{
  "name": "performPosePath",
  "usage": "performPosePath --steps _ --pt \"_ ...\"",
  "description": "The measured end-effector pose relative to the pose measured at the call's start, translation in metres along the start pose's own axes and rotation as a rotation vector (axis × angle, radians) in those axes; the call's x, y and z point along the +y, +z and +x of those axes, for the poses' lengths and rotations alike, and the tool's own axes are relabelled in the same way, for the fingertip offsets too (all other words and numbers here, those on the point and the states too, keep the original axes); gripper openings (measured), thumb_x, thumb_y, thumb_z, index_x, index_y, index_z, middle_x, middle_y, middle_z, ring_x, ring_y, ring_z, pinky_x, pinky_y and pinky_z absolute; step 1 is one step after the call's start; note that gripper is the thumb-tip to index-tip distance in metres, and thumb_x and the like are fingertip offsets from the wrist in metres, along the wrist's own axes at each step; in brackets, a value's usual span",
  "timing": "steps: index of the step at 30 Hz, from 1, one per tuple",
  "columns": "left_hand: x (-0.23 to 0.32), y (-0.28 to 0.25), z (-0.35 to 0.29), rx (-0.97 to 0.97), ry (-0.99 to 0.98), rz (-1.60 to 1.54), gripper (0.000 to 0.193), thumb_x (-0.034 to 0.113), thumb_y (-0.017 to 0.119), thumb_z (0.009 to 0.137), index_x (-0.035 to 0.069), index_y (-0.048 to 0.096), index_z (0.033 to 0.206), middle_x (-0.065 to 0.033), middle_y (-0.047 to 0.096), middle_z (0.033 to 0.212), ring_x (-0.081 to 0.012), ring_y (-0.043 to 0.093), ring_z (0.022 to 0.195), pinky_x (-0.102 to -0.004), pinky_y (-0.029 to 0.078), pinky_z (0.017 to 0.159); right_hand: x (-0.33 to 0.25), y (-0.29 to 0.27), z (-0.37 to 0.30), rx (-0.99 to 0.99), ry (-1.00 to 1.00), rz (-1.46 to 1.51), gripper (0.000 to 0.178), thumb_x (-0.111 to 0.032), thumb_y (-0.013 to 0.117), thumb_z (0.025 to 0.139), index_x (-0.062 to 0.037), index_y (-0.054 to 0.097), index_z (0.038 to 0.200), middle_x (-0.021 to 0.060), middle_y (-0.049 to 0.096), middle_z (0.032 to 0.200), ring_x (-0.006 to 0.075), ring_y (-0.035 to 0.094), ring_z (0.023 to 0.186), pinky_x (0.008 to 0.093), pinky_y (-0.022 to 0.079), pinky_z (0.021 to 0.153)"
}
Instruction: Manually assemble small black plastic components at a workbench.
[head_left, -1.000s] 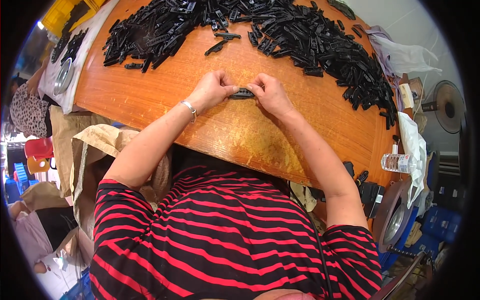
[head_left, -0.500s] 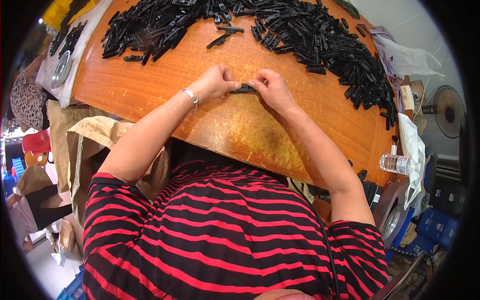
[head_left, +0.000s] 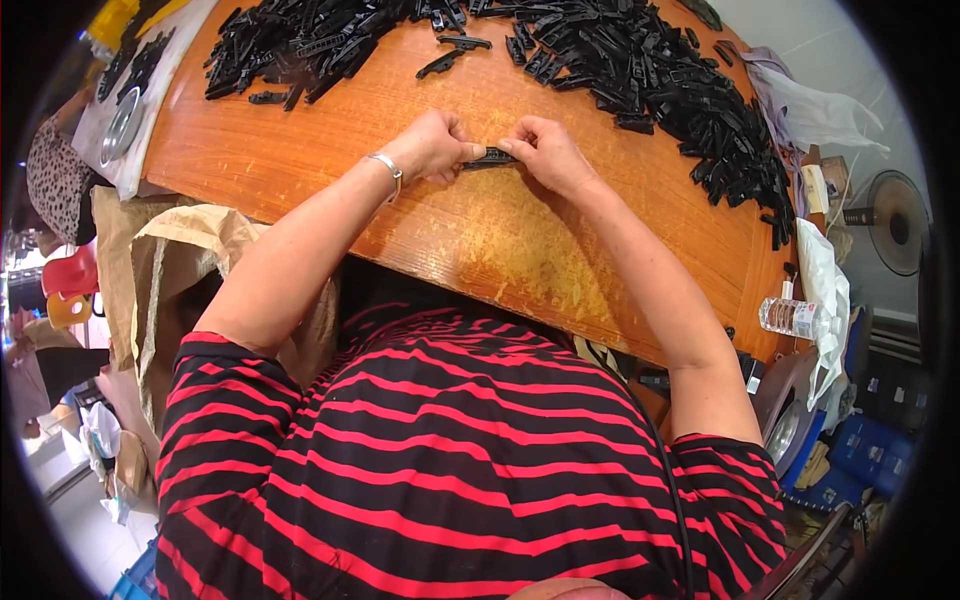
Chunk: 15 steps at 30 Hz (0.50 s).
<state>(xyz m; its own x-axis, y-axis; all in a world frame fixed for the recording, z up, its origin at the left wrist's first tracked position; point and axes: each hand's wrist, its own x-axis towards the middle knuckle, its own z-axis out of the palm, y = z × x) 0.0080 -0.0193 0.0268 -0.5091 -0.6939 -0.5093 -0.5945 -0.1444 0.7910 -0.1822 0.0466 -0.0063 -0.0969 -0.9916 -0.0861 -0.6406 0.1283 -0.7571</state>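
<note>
Between my two hands is a small, narrow black plastic part (head_left: pixel 490 157), held just over the wooden table (head_left: pixel 440 240). My left hand (head_left: pixel 437 148) pinches its left end between thumb and fingers; a silver bracelet circles that wrist. At its right end, my right hand (head_left: pixel 545 150) grips with thumb and forefinger. Fingers cover both ends, so only the middle shows. Two loose black plastic parts (head_left: pixel 455 55) lie on the table beyond my hands.
Heaps of similar black parts spread along the far left (head_left: pixel 300 50) and far right (head_left: pixel 650 80) of the table. A clear plastic bottle (head_left: pixel 788 317) lies at the right edge. Brown paper bags (head_left: pixel 190 240) stand off the left edge, and a fan (head_left: pixel 893 222) is at far right.
Both hands, still gripping the black plastic part, sit slightly higher in the picture. The view has shifted a little, and the heaps look unchanged.
</note>
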Motion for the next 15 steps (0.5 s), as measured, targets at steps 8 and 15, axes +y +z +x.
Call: performPosePath --steps 8,15 --pt "-0.005 0.000 0.003 -0.012 0.047 -0.040 0.026 0.022 0.072 0.085 0.005 0.054 0.078 -0.0043 0.058 0.062 -0.0109 0.054 0.050 -0.0250 0.042 0.042 -0.001 0.004 -0.005 -0.022 0.047 0.092 0.024 -0.021 0.065 0.091 -0.0049 0.051 0.080 -0.0003 0.053 0.058 0.0084 0.049 0.046 0.0252 0.040 0.041" --pt "0.011 -0.007 -0.002 0.002 0.078 0.021 0.024 0.024 0.073 0.085 0.005 0.059 0.079 -0.0016 0.055 0.060 -0.0098 0.049 0.048 -0.0252 0.038 0.040 -0.018 -0.001 -0.018 -0.020 0.205 0.340 0.024 -0.021 0.063 0.092 -0.0049 0.051 0.080 0.0004 0.053 0.057 0.0088 0.052 0.044 0.0243 0.044 0.040"
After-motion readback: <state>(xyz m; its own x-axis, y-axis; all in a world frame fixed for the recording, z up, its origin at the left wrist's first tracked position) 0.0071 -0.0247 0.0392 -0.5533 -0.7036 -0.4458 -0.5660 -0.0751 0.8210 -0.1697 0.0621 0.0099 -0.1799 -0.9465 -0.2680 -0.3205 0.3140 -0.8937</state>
